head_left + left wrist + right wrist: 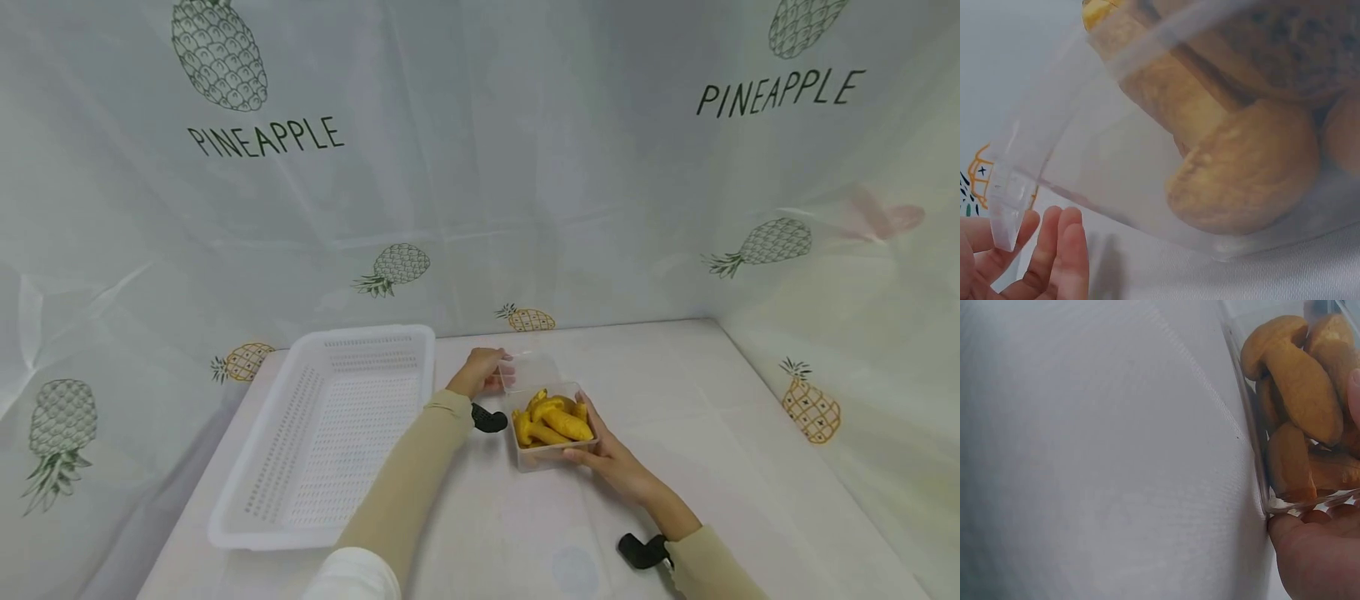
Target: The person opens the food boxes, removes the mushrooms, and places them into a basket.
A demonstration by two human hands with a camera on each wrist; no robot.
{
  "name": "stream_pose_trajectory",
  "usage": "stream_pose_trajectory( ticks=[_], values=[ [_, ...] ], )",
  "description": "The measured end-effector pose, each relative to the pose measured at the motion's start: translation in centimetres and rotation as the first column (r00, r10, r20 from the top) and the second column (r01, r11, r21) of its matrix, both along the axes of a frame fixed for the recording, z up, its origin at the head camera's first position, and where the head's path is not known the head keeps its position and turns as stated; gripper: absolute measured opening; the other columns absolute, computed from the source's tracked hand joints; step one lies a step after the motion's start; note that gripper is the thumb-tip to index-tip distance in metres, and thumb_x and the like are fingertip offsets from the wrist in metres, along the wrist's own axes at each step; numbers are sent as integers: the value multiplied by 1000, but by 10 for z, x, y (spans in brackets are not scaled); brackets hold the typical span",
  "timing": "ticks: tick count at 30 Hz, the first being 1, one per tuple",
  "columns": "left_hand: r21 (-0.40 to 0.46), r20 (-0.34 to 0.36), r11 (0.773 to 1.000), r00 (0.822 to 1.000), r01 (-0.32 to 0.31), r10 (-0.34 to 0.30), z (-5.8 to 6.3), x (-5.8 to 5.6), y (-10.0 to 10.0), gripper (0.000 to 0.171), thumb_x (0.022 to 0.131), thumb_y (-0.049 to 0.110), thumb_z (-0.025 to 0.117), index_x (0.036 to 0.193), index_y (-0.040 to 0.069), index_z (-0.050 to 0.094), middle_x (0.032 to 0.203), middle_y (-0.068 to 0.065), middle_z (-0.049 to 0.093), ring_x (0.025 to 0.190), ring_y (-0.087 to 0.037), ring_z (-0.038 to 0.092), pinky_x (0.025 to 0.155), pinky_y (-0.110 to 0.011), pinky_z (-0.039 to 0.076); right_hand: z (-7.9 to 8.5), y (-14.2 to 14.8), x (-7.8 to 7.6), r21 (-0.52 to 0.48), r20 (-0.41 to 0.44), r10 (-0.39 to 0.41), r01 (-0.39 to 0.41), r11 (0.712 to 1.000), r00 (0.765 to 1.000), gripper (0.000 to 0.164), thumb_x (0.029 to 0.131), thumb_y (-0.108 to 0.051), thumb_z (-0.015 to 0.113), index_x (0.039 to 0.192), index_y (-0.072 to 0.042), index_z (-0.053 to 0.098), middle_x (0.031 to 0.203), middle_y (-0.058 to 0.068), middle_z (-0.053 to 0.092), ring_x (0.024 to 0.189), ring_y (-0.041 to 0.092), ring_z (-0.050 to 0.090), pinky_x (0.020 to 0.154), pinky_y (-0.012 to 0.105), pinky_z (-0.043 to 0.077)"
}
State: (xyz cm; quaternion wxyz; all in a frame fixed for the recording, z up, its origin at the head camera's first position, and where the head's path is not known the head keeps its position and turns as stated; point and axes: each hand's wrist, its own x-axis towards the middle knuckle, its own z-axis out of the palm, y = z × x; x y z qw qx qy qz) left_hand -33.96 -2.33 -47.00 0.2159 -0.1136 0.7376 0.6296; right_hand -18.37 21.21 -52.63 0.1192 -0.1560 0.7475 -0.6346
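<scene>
At the left of the table (487,533) there is a white basket (337,450), whose near right corner is hidden behind the beige left sleeve (420,475). The left hand (478,372) is next; its grip is nearly closed, with thumb and fingers pinching the edge of a clear lid (536,369), though some fingers are seen only dimly through the plastic. A small black object (489,419) is partly covered by this sleeve, so I cannot tell its full form. The clear box (543,460) stands on the table, right of the basket and between the hands, with its lid raised at the far side. Inside lie several mushrooms (566,425), thick in the stalk and round in the cap, yellow from above but browner in the wrist views; the lower ones are covered by others, and the left wrist view cuts them off. The right hand (615,462) has its grip bent around the box's near right corner, but its far fingers are partly hidden. The right sleeve (712,567) is cut by the bottom edge.
</scene>
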Motion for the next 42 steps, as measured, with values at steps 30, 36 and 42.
stream_pose_trajectory(
  ticks=[30,36,42],
  values=[
    [-215,-495,975,867,-54,-61,45,6,2,48,104,42,50,146,20,51,147,-15,47,135,-39,39,109,-57,32,-1,2,-2,25,-16,12,-12,1000,1000,98,99,-16,64,160,-27,-12,165,11,-17,148,37,-12,114,49,12],
    [-78,-643,993,756,94,-122,58,4,-3,47,103,32,57,145,12,52,144,-14,49,127,-32,46,103,-50,42,-2,2,-2,21,-19,13,-13,1000,1000,96,100,-17,63,160,-26,-12,165,11,-16,148,37,-13,113,50,12],
    [-155,-638,916,670,371,-380,69,12,-7,44,105,27,54,148,18,48,146,-2,47,127,-20,45,104,-44,43,-1,2,-2,21,-22,17,-17,1000,1000,96,100,-17,63,160,-26,-12,165,11,-17,148,36,-13,113,49,10]
  ],
)
